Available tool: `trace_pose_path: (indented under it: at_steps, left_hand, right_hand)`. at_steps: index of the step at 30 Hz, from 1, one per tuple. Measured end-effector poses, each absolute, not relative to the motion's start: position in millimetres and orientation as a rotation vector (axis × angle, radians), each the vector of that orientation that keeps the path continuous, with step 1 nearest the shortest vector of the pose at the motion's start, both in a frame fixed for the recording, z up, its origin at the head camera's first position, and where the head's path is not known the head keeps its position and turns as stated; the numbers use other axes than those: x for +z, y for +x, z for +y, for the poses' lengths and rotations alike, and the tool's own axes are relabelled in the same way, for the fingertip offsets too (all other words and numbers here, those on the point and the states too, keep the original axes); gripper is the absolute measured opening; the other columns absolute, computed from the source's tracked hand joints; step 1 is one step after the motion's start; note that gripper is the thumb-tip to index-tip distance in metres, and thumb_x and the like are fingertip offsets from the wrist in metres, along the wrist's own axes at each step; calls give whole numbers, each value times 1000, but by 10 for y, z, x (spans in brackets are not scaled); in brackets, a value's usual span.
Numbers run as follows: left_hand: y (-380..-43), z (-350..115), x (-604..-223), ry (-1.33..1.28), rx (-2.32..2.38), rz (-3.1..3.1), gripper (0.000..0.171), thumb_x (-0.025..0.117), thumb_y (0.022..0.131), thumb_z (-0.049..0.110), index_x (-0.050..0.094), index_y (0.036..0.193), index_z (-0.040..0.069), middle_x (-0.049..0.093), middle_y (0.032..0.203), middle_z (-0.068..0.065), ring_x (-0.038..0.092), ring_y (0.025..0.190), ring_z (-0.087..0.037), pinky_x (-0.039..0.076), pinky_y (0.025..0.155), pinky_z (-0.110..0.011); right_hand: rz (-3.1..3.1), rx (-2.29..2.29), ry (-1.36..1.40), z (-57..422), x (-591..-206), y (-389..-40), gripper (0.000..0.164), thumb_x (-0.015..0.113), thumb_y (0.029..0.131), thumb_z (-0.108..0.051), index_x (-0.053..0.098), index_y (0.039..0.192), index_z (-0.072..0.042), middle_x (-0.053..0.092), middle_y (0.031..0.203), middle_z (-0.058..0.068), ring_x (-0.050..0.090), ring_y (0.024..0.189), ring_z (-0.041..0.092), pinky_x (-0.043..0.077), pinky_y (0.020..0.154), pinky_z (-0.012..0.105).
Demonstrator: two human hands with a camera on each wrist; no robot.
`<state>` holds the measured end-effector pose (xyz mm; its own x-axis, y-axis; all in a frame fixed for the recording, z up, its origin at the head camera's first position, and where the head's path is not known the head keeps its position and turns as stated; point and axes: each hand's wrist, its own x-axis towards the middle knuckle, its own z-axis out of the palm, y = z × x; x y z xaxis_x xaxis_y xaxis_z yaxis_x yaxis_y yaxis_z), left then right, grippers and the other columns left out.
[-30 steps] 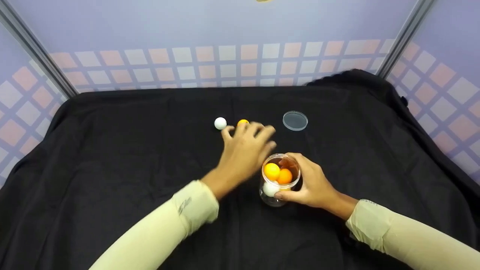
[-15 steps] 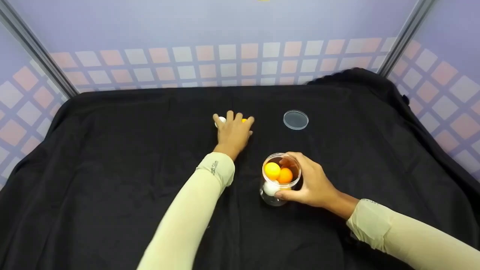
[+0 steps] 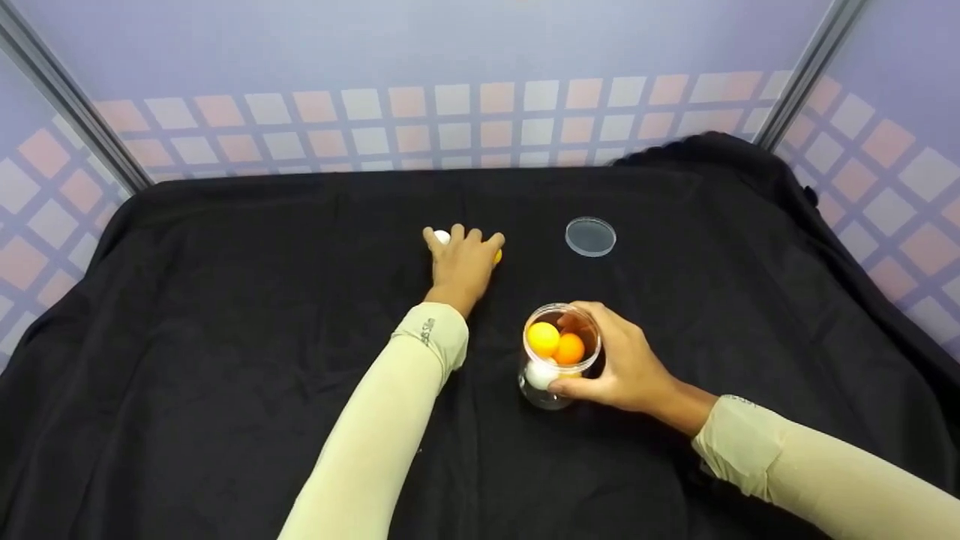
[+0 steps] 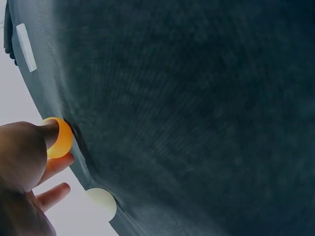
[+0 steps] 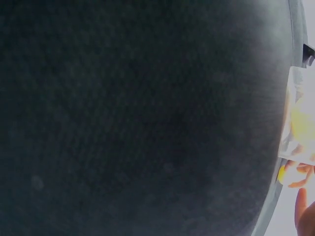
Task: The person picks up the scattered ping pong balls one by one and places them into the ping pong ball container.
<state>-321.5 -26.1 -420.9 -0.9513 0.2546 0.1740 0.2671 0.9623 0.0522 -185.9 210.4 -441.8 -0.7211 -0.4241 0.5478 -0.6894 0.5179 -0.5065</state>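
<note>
At the middle of the cloth, my left hand (image 3: 461,262) reaches over two table tennis balls. It pinches the orange ball (image 4: 64,140) between thumb and a finger, as the left wrist view shows. The white ball (image 3: 442,237) peeks out by the hand's other side; in the left wrist view the fingers look apart from it. My right hand (image 3: 630,367) grips a clear, lidless jar (image 3: 547,399) from the right, thumb in front. Inside are a yellow-orange ball (image 3: 543,339), an orange ball (image 3: 570,349) and a white ball (image 3: 540,373); lower ones are partly hidden.
A round clear lid (image 3: 590,237) lies flat behind the jar, right of my left hand. Black cloth (image 3: 262,300) with folds covers the table. Tiled-pattern panels (image 3: 480,75) stand along the back and sides.
My left hand has moved from beside the jar, away and left, down over the two balls. Its grasp has taken the orange ball. My right hand and the jar stay in place.
</note>
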Motion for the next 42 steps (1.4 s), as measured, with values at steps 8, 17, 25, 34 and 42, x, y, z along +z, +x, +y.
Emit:
trace_pose_path:
  at_steps: [8,17,25,34,42]
  left_hand:
    - [-3109,-256,-3992,-515,-226,-2812,37,58,104,28,55,140,31,63,126,-7,49,128,-35,20,109,-73]
    - [-2550,-157,-3665,-761,-491,-2460,38,58,102,40,58,139,30,66,120,3,53,121,-23,27,107,-64]
    - [-2001,-101,-3651,-918,-685,-2465,40,58,102,42,57,140,29,66,122,6,53,117,-19,31,101,-54]
    - [-1790,-140,-3805,-1070,-716,-2340,37,62,100,43,63,134,29,67,121,8,54,119,-16,30,102,-55]
    - [-1772,-160,-3810,-1094,-699,-2324,37,66,98,41,65,133,29,67,117,7,54,117,-16,29,102,-56]
  right_hand:
    - [-2408,1060,935,2093,-4414,-1876,87,93,64,-51,58,133,-12,67,121,-5,65,111,11,47,101,18]
    - [-2392,1047,950,2100,-4409,-1879,87,94,64,-51,57,133,-11,67,120,-1,65,109,13,48,100,21]
    - [-2409,1035,945,2113,-4401,-1868,88,93,65,-51,57,135,-12,67,120,1,66,108,17,52,96,31]
    - [-2397,1013,956,2120,-4417,-1873,88,92,66,-53,57,136,-12,66,120,-1,65,104,14,55,90,34]
    - [-2385,1023,964,2119,-4419,-1877,87,91,67,-53,56,137,-16,65,122,-3,65,105,13,54,91,31]
